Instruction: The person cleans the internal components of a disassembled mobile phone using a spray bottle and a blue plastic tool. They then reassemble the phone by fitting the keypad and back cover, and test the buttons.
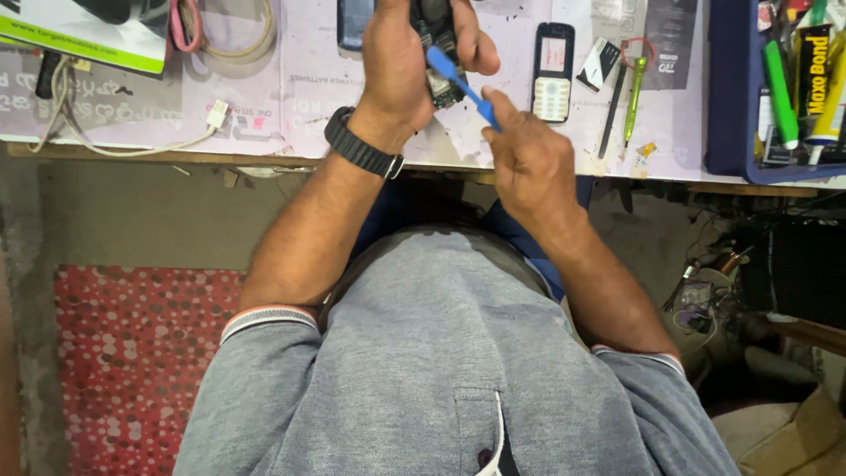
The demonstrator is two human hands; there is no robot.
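Person wears a grey short-sleeved polo shirt with a buttoned placket; sleeve cuffs carry thin striped trim in white and reddish tones. A black wristwatch with a ribbed strap sits on the left wrist.

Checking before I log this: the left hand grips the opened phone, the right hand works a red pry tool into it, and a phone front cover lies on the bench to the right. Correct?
Not quite. In the head view the pry tool is blue, not red. The left hand does grip the opened phone, the right hand works the tool, and the front cover lies right.
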